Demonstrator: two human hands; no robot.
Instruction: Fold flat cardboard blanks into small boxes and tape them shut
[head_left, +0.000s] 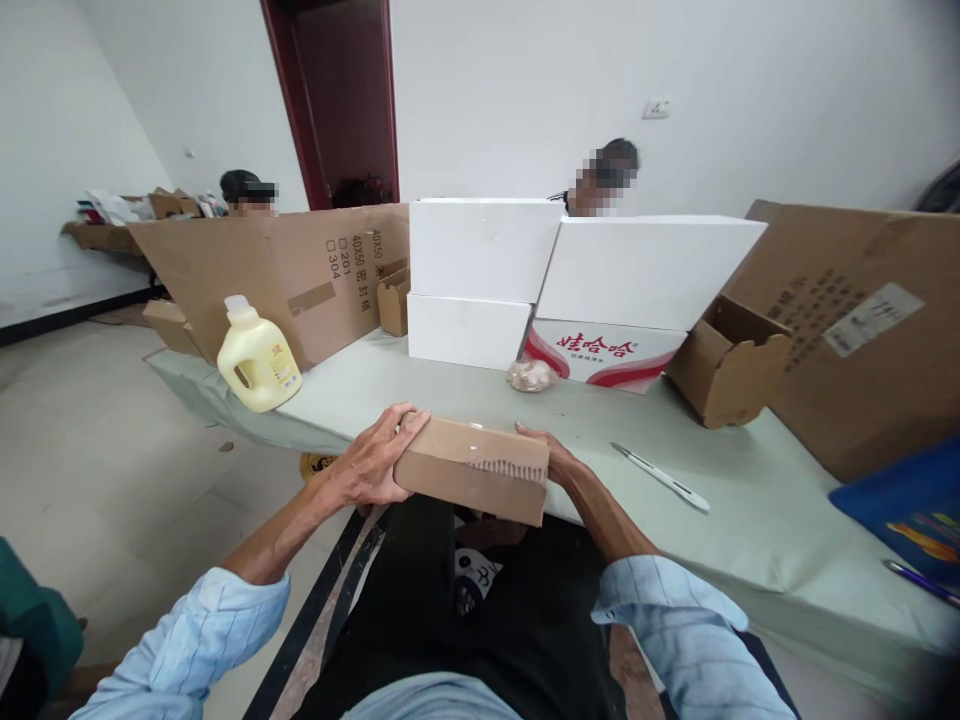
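Observation:
A small brown cardboard box [472, 475] is held between my two hands at the near edge of the table, partly over my lap. My left hand [382, 455] grips its left end, thumb along the top and fingers down the side. At the right end, my right hand [551, 455] holds it, most of those fingers hidden behind the box. A jagged strip of torn cardboard [510, 468] runs along the box's near upper edge. Beyond the box lies a small clear-wrapped bundle [532, 376]. To the right of my right hand rests a white utility knife [661, 477].
A yellow detergent jug [259, 355] stands at left by a large carton [270, 270]. White boxes [480, 250] are stacked ahead. An open cardboard box [727, 365], another large carton [870, 310], a blue package [907, 505] and a pen [922, 580] are at right. Two people sit beyond.

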